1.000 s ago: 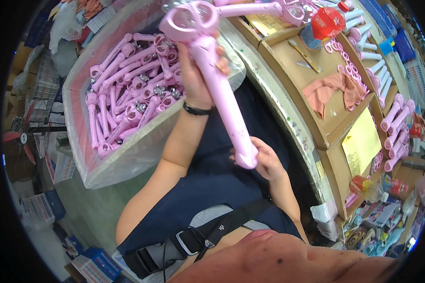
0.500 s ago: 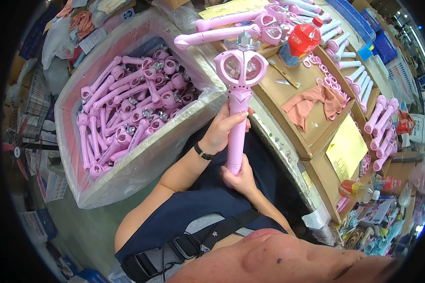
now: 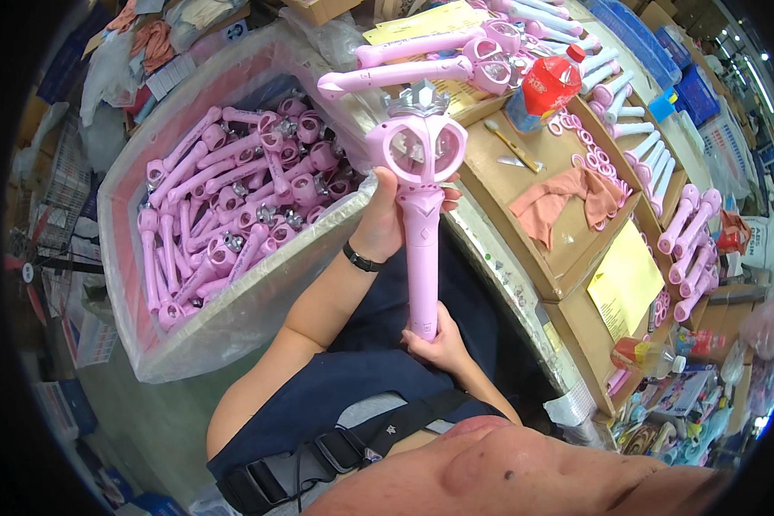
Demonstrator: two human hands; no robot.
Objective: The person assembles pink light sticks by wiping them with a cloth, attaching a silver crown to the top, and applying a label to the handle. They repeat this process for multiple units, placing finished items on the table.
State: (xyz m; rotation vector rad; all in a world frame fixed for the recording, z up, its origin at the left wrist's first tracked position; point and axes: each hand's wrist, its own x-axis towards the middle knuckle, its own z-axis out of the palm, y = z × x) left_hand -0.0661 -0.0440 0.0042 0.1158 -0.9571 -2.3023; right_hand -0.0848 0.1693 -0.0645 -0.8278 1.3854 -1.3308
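Observation:
Both my hands are closed on a pink toy wand, held nearly upright with its silver crown at the top and a round, clear-windowed head below it. My left hand, with a black wristband, grips the wand just under the head; its fingers are partly hidden behind. Lower down, my right hand wraps the bottom end of the handle. Two more pink wands lie side by side on the bench just beyond the held wand's crown.
At left stands a plastic-lined bin of similar wands. Cardboard trays on the right hold pink rings, an orange cloth and a brush. A red-labelled bottle, yellow paper and pink handles are nearby.
The wand has moved slightly left and now shows its head from a turned angle. My left hand has slid up toward the head; my right hand stays at the bottom end.

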